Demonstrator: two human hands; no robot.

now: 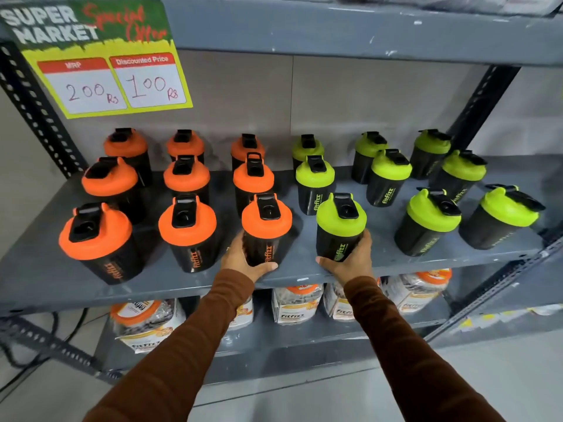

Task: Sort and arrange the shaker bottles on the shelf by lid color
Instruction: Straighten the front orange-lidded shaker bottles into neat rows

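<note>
Yellow-green paper price sign (100, 60) hanging at upper left of grey metal shelf rack: header "SUPER MARKET", red script "Special Offer". Two white boxes w/ red tabs: "MRP" w/ handwritten "200 Rs"; "Discounted Price" w/ handwritten "100 Rs". Black shaker bottles: "fitfizz" vertically in orange on orange-lidded front bottle (265, 236), in green on green-lidded front bottle (339, 236); smaller line beside logo too small to read. Clear jars w/ orange lids on lower shelf (297, 304): "fitfizz" on label; rest blurred.
</note>
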